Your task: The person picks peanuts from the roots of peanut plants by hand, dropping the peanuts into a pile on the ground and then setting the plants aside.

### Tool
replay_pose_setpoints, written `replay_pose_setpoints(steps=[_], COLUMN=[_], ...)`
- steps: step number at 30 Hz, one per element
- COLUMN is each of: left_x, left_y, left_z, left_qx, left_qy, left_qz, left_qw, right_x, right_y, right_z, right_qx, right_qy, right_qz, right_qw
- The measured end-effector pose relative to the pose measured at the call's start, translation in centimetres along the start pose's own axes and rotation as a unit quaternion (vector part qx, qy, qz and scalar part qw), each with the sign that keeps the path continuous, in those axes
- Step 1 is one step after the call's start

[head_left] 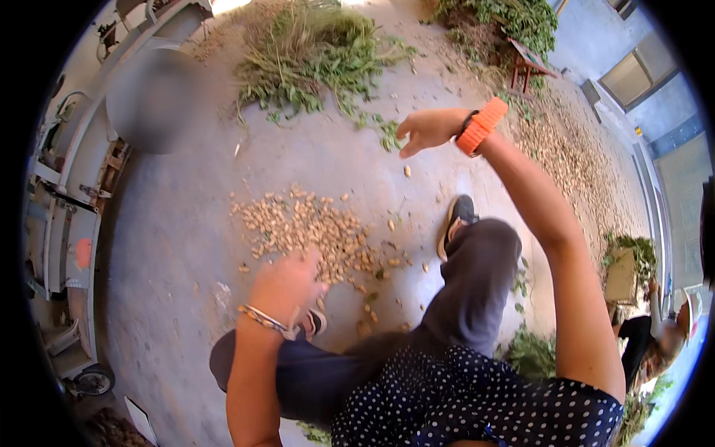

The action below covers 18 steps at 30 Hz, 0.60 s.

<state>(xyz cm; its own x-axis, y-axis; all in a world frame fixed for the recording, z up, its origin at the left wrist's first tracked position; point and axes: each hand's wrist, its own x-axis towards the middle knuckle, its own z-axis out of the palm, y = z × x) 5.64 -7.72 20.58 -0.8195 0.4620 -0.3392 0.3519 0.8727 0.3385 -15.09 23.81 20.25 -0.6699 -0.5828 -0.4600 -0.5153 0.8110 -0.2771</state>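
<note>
A loose heap of unshelled peanuts [304, 226] lies on the concrete floor in front of me. My left hand [287, 282], with bracelets at the wrist, is blurred over the heap's near edge; its fingers look curled, and I cannot tell if they hold anything. My right hand [433, 131] reaches forward, thumb and fingers apart, with nothing visible between them. An orange watch band [481, 126] circles that wrist. Just below its fingertips a single peanut [407, 171] lies on the floor. Beyond both hands is a pile of leafy peanut plants [313, 67], its top blurred.
More plants [497, 22] are heaped at the far right by a small red stool [528, 64]. Peanuts [575, 162] cover the floor along the right wall. A person [651, 341] in a hat sits at the right. Metal machinery [72, 223] lines the left side.
</note>
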Motion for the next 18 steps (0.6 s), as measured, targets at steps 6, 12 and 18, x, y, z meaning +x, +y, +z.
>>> replay_pose_setpoints(steps=[6, 12, 18], left_x=[-2.9, -2.6, -1.0], left_y=[-1.5, -2.3, 1.4], left_z=[-0.5, 0.9, -0.1], left_qx=[-0.033, -0.042, -0.003], left_qy=[0.055, 0.024, -0.062], left_qz=[-0.010, 0.005, -0.042], left_qw=[0.998, 0.999, 0.997], right_x=[-10.9, -18.8, -19.2], right_y=[7.6, 10.0, 4.6], right_z=[8.8, 27.0, 32.6], right_qx=[0.328, 0.538, 0.741], right_qy=[0.037, 0.068, 0.266], right_qz=[0.248, 0.257, 0.242], right_qw=[0.911, 0.800, 0.568])
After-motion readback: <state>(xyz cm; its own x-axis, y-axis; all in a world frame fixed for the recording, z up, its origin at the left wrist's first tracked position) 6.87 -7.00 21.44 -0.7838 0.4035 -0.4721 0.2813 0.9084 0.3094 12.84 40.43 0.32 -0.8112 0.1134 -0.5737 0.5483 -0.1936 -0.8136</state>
